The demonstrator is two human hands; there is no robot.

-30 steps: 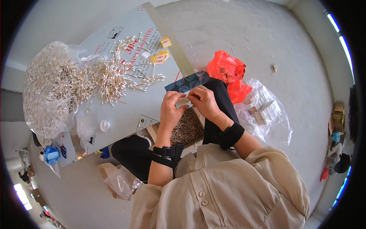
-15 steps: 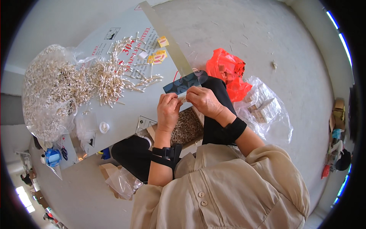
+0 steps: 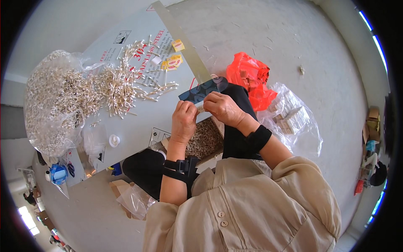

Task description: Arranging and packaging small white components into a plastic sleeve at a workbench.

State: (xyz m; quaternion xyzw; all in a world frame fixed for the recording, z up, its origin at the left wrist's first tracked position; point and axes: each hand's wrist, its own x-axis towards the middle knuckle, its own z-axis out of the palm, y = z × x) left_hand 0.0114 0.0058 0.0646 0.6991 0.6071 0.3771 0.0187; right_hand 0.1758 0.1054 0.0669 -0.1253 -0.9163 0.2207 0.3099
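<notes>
My left hand [image 3: 184, 119] and my right hand [image 3: 224, 110] meet over my lap, both with fingers closed. Between their fingertips is a small pale piece [image 3: 200, 108], mostly covered, so its kind cannot be made out. Just below them an open cardboard box [image 3: 221, 126] rests between my legs, holding a mass of thin brownish-white sticks [image 3: 205, 140]. Beyond my fingers a dark blue-grey sheet with round shapes [image 3: 201, 91] lies at the table edge. Left of my hands, loose cotton swabs [image 3: 117, 90] are heaped on the table.
The printed metal-topped table [image 3: 126, 140] carries a large clear bag of cotton swabs [image 3: 54, 101], yellow packets [image 3: 172, 63], a clear plastic container [image 3: 94, 138] and a round white lid [image 3: 114, 140]. On the floor to the right are a red bag [image 3: 252, 80] and a clear bag of white packs [image 3: 291, 119].
My hands have barely shifted, staying together on the small pale piece, with a slightly wider gap between them. The view has moved a little; other things lie as before.
</notes>
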